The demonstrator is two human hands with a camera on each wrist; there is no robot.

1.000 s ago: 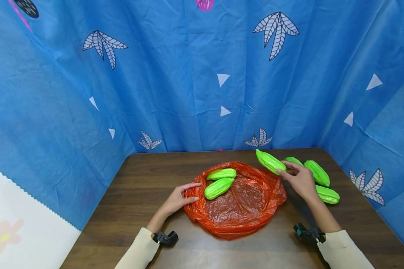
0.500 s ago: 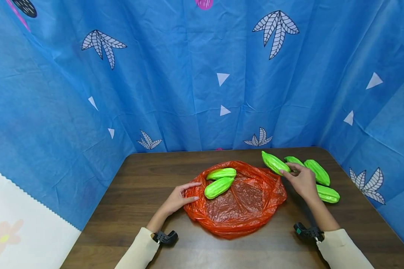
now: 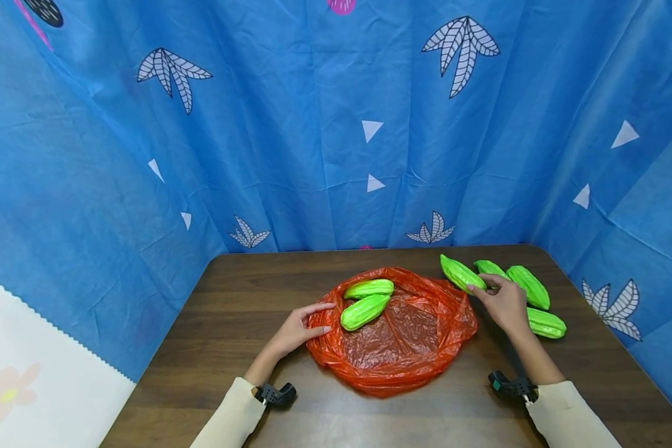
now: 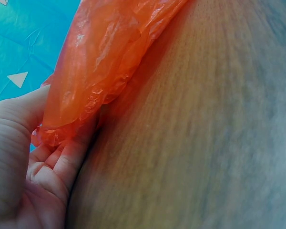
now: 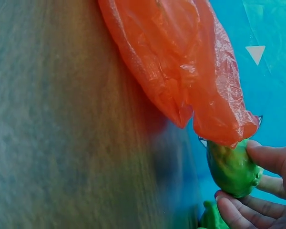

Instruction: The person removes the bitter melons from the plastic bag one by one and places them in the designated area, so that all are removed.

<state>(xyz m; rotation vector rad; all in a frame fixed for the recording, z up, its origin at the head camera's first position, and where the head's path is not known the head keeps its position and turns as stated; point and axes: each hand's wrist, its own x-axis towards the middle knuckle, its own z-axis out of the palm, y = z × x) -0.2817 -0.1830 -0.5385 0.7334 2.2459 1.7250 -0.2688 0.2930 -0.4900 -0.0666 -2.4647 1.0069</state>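
Observation:
A red plastic bag (image 3: 403, 373) lies spread on the table with its mouth up, and two green ridged vegetables (image 3: 364, 312) rest inside at its left. My left hand (image 3: 295, 331) grips the bag's left rim; in the left wrist view the thumb and fingers (image 4: 69, 164) are round the red film (image 4: 93, 62). Past the bag's right rear edge, my right hand (image 3: 501, 300) holds another green vegetable (image 3: 460, 272) by its near end. The right wrist view shows that vegetable (image 5: 232, 169) between thumb and fingers, partly hidden behind the bag (image 5: 181, 62).
Three more green vegetables (image 3: 529, 287) lie on the table's right side, beside and behind my right hand. A patterned blue curtain (image 3: 347, 124) stands along the back and both sides of the brown table (image 3: 229, 292).
My right hand has shifted slightly right with the vegetable, which moved right and a little down, away from the bag. My left hand and the bag stay in place.

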